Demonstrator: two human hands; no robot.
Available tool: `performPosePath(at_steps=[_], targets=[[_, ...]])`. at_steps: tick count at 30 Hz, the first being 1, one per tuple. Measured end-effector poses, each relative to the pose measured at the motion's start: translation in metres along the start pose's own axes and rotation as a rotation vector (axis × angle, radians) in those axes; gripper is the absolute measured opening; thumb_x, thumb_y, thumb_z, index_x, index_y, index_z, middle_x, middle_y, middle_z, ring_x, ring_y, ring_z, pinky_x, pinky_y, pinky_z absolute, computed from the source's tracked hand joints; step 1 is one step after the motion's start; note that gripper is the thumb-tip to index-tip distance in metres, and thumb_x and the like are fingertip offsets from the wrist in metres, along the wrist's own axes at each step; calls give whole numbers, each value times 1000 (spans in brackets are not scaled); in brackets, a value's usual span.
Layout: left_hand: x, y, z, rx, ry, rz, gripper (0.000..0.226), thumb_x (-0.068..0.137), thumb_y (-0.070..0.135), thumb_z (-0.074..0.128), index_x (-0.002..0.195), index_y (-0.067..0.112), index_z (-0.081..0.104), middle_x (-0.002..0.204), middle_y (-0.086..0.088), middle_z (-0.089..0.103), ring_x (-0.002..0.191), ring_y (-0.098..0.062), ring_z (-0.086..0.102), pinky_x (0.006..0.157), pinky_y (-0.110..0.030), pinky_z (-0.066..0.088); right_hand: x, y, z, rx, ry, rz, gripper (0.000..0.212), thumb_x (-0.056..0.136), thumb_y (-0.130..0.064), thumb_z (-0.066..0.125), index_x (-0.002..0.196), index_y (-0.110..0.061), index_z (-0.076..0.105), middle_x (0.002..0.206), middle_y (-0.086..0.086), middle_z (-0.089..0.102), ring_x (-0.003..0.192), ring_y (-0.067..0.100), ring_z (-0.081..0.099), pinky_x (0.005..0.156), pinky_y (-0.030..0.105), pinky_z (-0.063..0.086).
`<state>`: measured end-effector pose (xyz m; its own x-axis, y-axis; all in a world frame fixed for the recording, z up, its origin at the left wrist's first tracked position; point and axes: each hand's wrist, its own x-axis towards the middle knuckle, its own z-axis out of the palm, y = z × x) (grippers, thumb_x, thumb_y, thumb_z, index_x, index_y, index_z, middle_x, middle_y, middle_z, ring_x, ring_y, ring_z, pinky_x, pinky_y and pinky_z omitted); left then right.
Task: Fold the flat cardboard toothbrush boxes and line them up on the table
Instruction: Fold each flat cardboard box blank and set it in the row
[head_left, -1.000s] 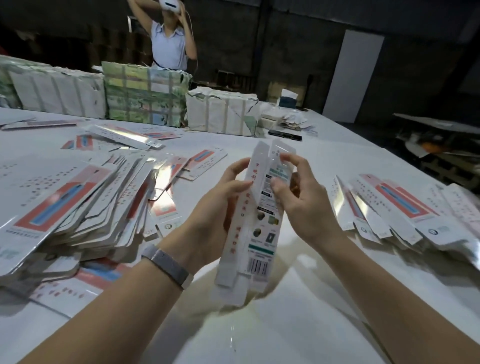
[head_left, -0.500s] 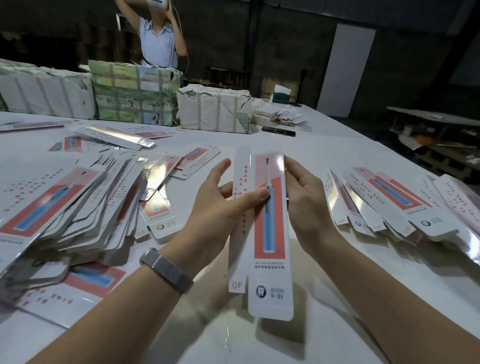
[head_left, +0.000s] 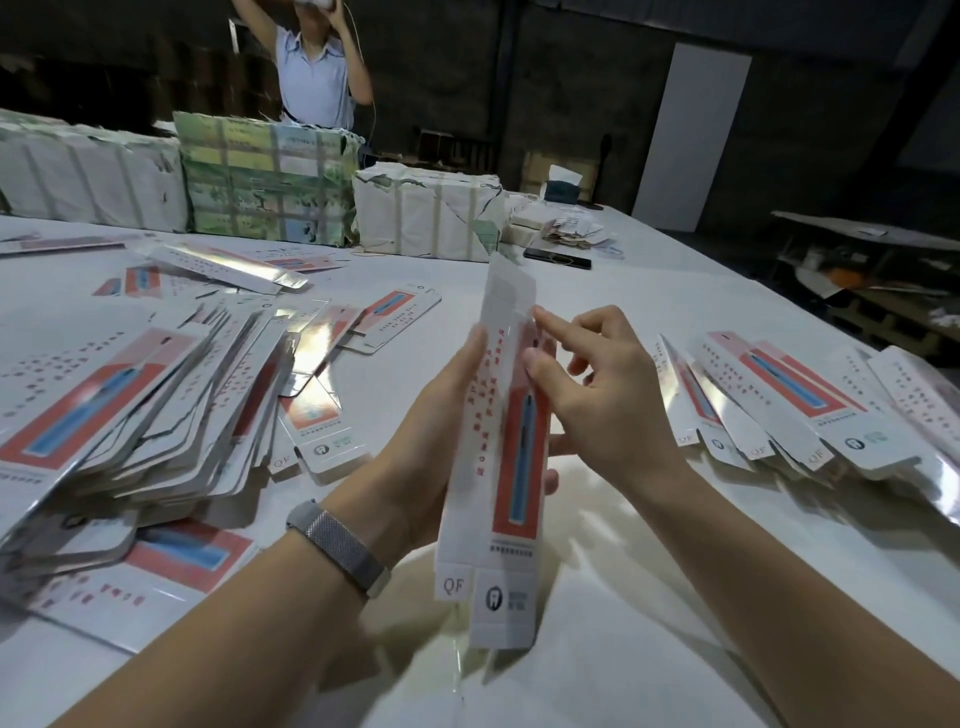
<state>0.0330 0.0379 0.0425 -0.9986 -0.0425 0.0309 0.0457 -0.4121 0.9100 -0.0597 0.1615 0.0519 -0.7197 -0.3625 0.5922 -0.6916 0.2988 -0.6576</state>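
White cardboard, printed with a red panel and a blue toothbrush, is standing nearly upright above the bench (head_left: 649, 649): this box (head_left: 498, 467) is being held in the middle of the view. The left hand (head_left: 415, 441) is gripping its left side, thumb lying along the edge and fingers curled behind. The right hand (head_left: 608, 400) is touching the upper right edge with thumb and forefinger, its other fingers loosely bent. A heap of flat boxes (head_left: 130, 415) is lying to the left; folded boxes (head_left: 805, 410) are lying in a row to the right.
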Motion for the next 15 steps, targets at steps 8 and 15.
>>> performPosePath(at_steps=[8, 15], targets=[[-4, 3, 1, 77, 2, -22, 53, 102, 58, 27, 105, 24, 68, 78, -6, 76, 67, -28, 75, 54, -33, 58, 1, 0, -1, 210, -26, 117, 12, 91, -31, 71, 96, -22, 77, 80, 12, 61, 76, 28, 65, 57, 39, 60], [-7, 2, 6, 102, -121, -124, 59, 102, 59, 23, 114, 16, 61, 94, -14, 76, 71, -28, 74, 59, -37, 60, 14, 4, -17, 128, -138, 274, 27, 91, -35, 70, 73, -15, 71, 53, -8, 59, 49, 1, 49, 54, 25, 39]])
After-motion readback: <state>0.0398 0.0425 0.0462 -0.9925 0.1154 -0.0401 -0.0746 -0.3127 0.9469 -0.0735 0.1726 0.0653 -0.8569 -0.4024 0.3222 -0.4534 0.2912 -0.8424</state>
